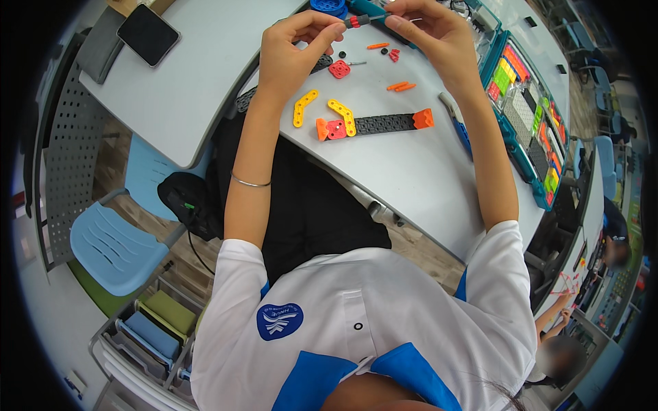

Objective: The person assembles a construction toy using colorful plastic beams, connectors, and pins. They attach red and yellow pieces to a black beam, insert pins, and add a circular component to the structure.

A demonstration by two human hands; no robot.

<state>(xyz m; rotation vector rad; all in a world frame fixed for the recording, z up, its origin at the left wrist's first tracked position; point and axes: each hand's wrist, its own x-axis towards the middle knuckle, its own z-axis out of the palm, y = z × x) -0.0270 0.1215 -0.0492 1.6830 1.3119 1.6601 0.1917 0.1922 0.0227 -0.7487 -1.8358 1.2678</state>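
Note:
High over the white table (391,164), my left hand (291,51) pinches one end of a thin shaft carrying red and dark grey parts (356,22). At the other end, the fingertips of my right hand (439,38) are closed on the shaft. Below lie a red block (339,69) with a grey axle (357,63), small black rings (342,54), a red connector (394,55) and orange pins (401,86). Nearer me sits a dark grey perforated beam (384,124) with orange end pieces, beside two yellow angled beams (304,108).
A teal case (541,185) of sorted building parts stands open on the right. Near it lies a blue-and-white marker (456,123). A blue wheel (329,7) is at the far edge. On the left table rests a phone (149,34); below are light blue chairs (113,240).

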